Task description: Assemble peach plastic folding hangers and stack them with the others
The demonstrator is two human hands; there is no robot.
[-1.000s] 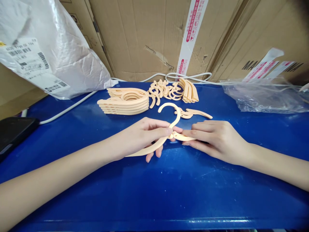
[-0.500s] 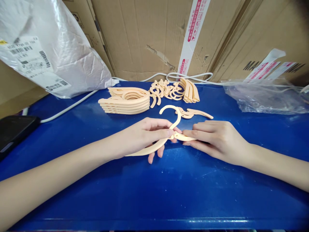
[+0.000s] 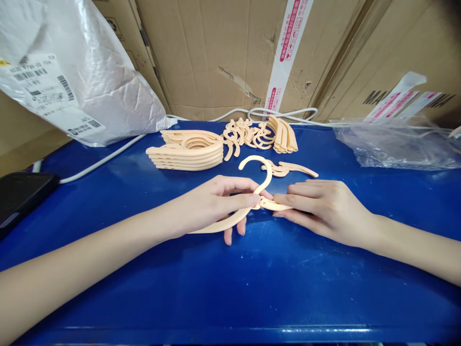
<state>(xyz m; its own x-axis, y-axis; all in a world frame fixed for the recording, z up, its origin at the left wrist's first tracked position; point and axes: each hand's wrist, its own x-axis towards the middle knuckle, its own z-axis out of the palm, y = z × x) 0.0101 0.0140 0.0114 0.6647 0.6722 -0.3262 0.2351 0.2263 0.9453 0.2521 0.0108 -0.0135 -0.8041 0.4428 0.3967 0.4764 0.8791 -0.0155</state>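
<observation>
Between my hands is a cream plastic hanger [image 3: 230, 222] with its hook pointing up and away from me. My left hand [image 3: 219, 202] pinches it near the hinge at the base of the hook, thumb on top. One hanger arm runs back under that hand toward the left. My right hand [image 3: 320, 206] grips the other, shorter-looking arm [image 3: 274, 205], whose far end is hidden by my fingers. Just behind the hook lie loose hanger pieces [image 3: 288, 168] of the same cream plastic.
Farther back sit a stack of folded hangers [image 3: 187, 158], a heap of hook pieces [image 3: 245, 134] and several arm pieces [image 3: 284, 137]. A white parcel bag [image 3: 86, 72], black phone [image 3: 25, 197], white cable [image 3: 108, 161], clear plastic bag [image 3: 392, 144] and cardboard boxes [image 3: 209, 57] surround the blue table [image 3: 237, 298].
The hook has tipped very slightly to the right. The fingers under my left hand have shifted a little to the right; both hands keep their hold on the hanger.
</observation>
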